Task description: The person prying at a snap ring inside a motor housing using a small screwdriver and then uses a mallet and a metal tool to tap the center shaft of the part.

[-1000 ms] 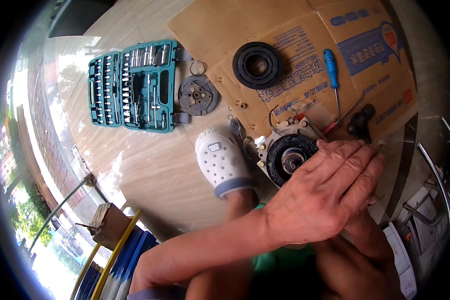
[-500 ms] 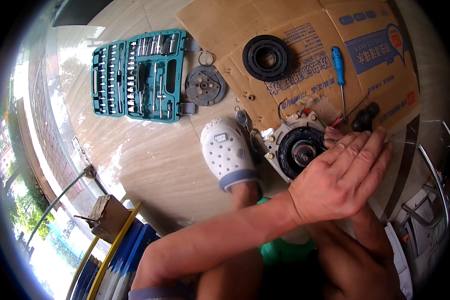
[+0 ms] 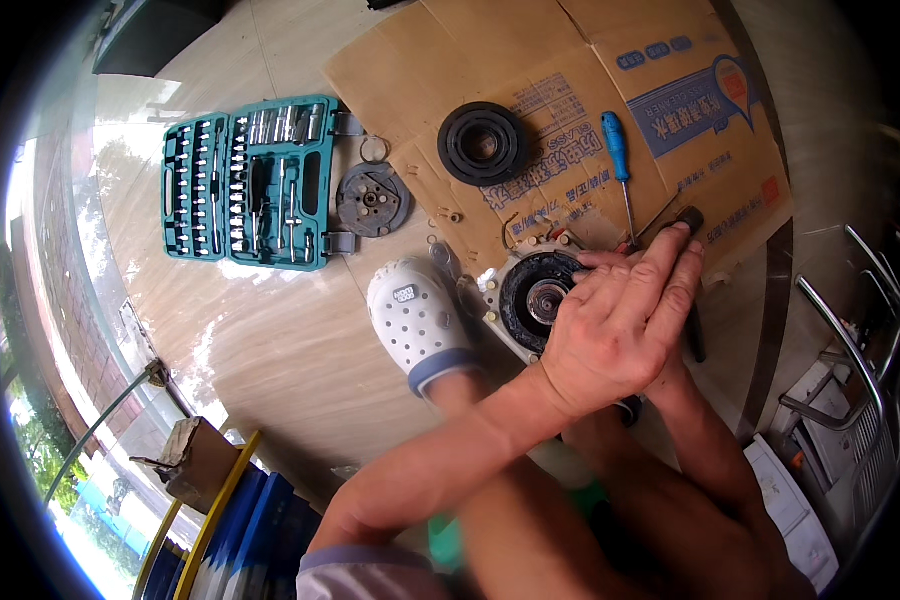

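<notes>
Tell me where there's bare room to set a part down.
Bare floor lies below the socket case, left of the white clog; cardboard is bare beyond the black ring, toward the picture's top. Crowded: around the black-ringed housing, with the left hand and screwdriver close by.

1. Bare left forearm (image 3: 440,445) slants up and rightward.
2. Left hand (image 3: 610,325), back uppermost, fingers nearly straight, covers most of the right hand (image 3: 602,258).
3. Bare right forearm (image 3: 708,430) rises beneath; its palm is hidden.

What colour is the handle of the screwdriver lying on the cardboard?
The screwdriver handle is bright blue, best seen in the head view.
</notes>
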A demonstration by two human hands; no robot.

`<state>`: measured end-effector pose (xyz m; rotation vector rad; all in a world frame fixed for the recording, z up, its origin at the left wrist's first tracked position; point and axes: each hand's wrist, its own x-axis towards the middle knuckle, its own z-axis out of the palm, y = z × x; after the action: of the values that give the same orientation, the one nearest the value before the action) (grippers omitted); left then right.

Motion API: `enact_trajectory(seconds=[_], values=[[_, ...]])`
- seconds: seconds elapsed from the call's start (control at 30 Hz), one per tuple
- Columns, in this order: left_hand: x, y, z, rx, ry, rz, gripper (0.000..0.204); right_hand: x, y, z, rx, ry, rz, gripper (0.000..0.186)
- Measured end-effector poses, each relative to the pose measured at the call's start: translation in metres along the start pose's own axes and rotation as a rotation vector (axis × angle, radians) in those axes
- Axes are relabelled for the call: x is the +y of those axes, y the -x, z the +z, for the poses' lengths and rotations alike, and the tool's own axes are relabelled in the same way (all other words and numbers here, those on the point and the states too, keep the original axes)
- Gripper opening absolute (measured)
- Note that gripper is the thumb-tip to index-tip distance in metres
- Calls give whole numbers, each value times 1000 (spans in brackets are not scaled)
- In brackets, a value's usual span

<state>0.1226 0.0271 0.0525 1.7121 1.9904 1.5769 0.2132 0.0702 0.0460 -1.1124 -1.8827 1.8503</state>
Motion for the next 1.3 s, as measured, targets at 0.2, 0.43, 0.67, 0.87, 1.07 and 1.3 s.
enact_trajectory(seconds=[0.2, 0.43, 0.67, 0.87, 1.07, 1.3], values=[[3, -1, 8, 19, -17, 126, 40, -6, -8, -22, -99, -303, 194, 40], [1, 3, 4, -49, 19, 159, 35, -1, -11, -57, -106, -310, 241, 42], [-2, 10, 8, -82, 33, 169, 19, 56, 9, -106, 282, 79, 292, 44], [2, 10, 8, -143, 35, 192, 19, 147, 34, -151, 483, 772, 257, 52], [0, 11, 7, -144, -5, 210, 17, 170, 37, -153, 474, 723, 286, 61], [-1, 8, 1, -157, -34, 213, 21, 174, 27, -166, 365, 771, 434, 54]])
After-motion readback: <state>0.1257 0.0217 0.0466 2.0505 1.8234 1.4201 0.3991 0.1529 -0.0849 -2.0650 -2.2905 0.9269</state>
